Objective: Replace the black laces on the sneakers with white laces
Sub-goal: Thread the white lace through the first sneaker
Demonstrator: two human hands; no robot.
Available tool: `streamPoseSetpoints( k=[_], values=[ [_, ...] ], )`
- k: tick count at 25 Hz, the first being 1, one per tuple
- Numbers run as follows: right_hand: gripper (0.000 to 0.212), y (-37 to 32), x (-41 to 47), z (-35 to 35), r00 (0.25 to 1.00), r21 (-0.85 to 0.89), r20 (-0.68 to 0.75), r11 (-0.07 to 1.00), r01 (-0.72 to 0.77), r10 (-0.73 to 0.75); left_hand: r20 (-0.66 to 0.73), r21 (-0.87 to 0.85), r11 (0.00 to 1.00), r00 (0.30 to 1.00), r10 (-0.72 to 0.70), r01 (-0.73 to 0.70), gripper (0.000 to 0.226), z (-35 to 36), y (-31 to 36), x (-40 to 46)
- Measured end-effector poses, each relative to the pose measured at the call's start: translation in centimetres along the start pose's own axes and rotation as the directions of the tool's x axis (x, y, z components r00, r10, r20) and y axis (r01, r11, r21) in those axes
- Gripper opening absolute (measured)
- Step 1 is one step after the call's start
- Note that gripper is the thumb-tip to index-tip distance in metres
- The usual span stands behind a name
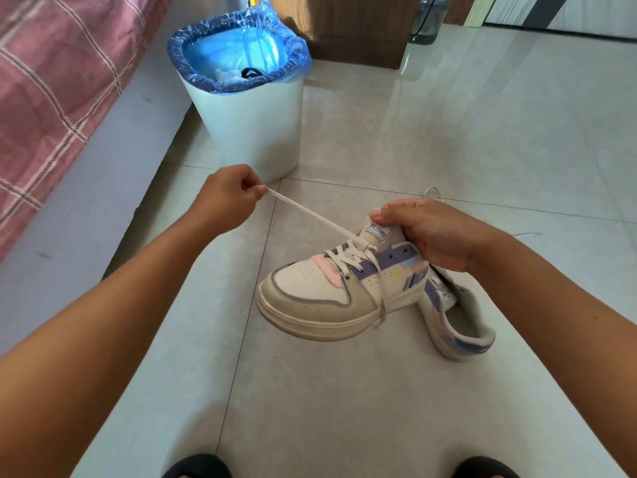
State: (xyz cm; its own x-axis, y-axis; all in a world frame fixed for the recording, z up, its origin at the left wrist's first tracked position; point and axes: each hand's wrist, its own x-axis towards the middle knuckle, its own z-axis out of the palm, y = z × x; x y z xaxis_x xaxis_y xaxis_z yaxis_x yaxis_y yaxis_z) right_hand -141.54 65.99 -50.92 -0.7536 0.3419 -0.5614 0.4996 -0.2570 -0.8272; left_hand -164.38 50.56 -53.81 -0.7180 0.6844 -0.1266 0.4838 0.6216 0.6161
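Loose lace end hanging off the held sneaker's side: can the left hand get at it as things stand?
Probably yes, but not freely. The loose lace end dangles in open air with nothing in front of it, but the left hand already has its grip on the taut lace and would have to release it first.

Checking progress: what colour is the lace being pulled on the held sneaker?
White, seen in the head view: the lace on the held sneaker.

A cream sneaker (320, 294) with pink and purple panels hung tilted in the air, toe leftward, its white lace (310, 215) (partly threaded) stretched taut up-left. The second sneaker (458, 326) lay on the floor just behind it.
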Motion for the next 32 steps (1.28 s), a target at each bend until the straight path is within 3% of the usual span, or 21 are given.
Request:
streamPoseSetpoints(
  k=[3,6,9,11,13,15,17,19,20,21,23,25,28,32],
  values=[
    [0.017,0.0,-0.1,0.4,1.0,-0.042,0.02,0.999,0.001,0.0,-0.146,-0.074,0.997,0.989,0.001,-0.012,0.013,-0.2,0.4,0.1],
    [0.021,0.3,-0.2,0.8,0.999,-0.112,0.05,0.994,-0.013,0.018,-0.322,-0.143,0.981,0.943,0.081,-0.133,0.013,-0.5,1.2,0.0],
    [0.022,0.4,-0.1,1.0,0.997,-0.11,0.059,0.993,-0.042,0.049,-0.377,-0.164,0.97,0.92,0.107,-0.18,0.009,-0.3,1.5,0.2],
    [0.023,0.4,-0.1,1.2,0.997,-0.057,0.026,0.996,-0.066,0.068,-0.233,-0.046,0.99,0.966,0.116,-0.13,0.018,0.1,1.1,0.2],
    [0.023,0.4,-0.2,1.2,0.996,0.012,-0.041,0.997,-0.078,0.078,0.036,0.123,0.988,0.995,0.088,-0.092,0.034,0.5,0.6,-0.2],
    [0.022,0.8,-0.1,1.3,0.986,0.113,-0.145,0.991,-0.066,0.083,0.157,0.056,0.997,0.986,0.05,-0.059,0.038,0.0,0.8,-0.7],
    [0.015,1.7,0.2,2.3,0.961,0.328,-0.234,0.942,-0.064,0.147,0.055,-0.018,0.997,0.995,0.079,-0.078,0.03,-0.8,1.6,-1.8],
    [0.009,3.3,0.5,4.3,0.942,0.594,-0.211,0.799,-0.089,0.261,-0.162,-0.032,0.988,0.976,0.145,-0.152,0.02,-0.2,2.1,-4.2],
    [0.01,4.3,0.6,5.6,0.932,0.708,-0.17,0.698,-0.111,0.321,-0.207,-0.056,0.98,0.963,0.175,-0.191,0.013,0.7,2.2,-6.0],
    [0.012,5.2,0.7,6.8,0.921,0.795,-0.133,0.595,-0.121,0.366,-0.166,-0.078,0.975,0.967,0.193,-0.208,0.008,2.1,2.1,-7.9],
    [0.015,6.7,0.9,8.9,0.91,0.88,-0.11,0.465,-0.097,0.399,0.098,-0.056,0.992,0.988,0.122,-0.117,0.022,5.6,1.2,-11.2],
    [0.014,7.5,1.3,10.5,0.909,0.892,-0.129,0.446,-0.067,0.396,0.262,-0.026,1.0,0.965,0.011,-0.004,0.028,8.0,-0.4,-12.4],
    [0.026,8.0,1.8,11.5,0.907,0.878,-0.189,0.478,-0.016,0.376,0.303,-0.204,0.968,0.95,-0.077,0.144,0.005,8.7,-1.7,-11.9],
    [0.035,8.5,2.1,12.4,0.912,0.88,-0.202,0.474,0.01,0.356,0.392,-0.456,0.805,0.898,-0.201,0.38,0.009,8.3,-3.0,-10.6]
  ],
)
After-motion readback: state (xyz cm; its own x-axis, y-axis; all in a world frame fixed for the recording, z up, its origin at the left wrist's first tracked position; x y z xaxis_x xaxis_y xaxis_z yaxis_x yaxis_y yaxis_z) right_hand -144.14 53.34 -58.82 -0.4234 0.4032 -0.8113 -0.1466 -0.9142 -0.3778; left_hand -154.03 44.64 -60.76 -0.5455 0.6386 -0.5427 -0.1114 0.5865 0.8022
